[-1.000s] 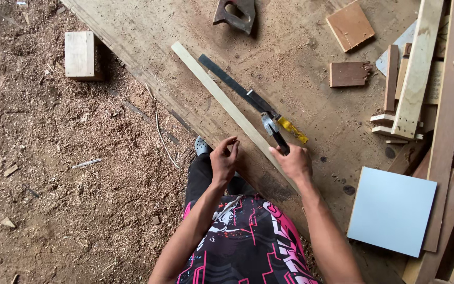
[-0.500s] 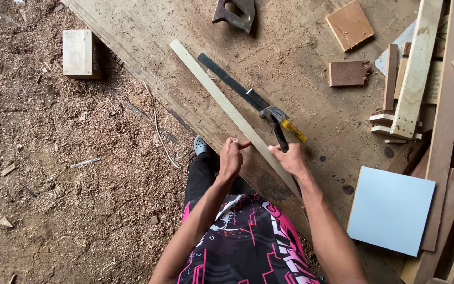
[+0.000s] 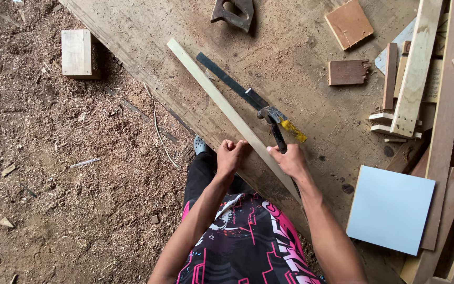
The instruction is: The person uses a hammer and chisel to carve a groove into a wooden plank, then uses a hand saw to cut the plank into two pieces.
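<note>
Left hand: the left hand (image 3: 230, 155) is resting on the near part of the pale wooden strip (image 3: 222, 102), its fingers (image 3: 229, 144) curled together and pressing down on the wood rather than wrapping it.
Right hand: the right hand (image 3: 290, 160) is gripping the black handle of the hammer (image 3: 275, 123), fingers clamped round it, just right of the strip.
Hammer: its metal head is lying just beside the strip, next to a yellow-tipped piece; whether it is touching the wood cannot be told.
Wooden strip: it is lying diagonally on the surface (image 3: 300, 68), running from the upper left down to the person's lap edge, between the two hands.
Ruler: a long dark steel ruler (image 3: 229, 81) is lying alongside the strip on its right, nearly parallel to it.
Surface: a broad sawdusty board sheet is carrying a dark hand plane (image 3: 233, 11) at the top, two brown wood offcuts (image 3: 348, 23), and a pale blue square panel (image 3: 391, 209) at the lower right.
Right edge: long planks (image 3: 447, 121) and short battens are stacked at angles.
Floor: sawdust is covering the ground (image 3: 53, 173) at the left, where a small wooden block (image 3: 77, 52) is sitting.
</note>
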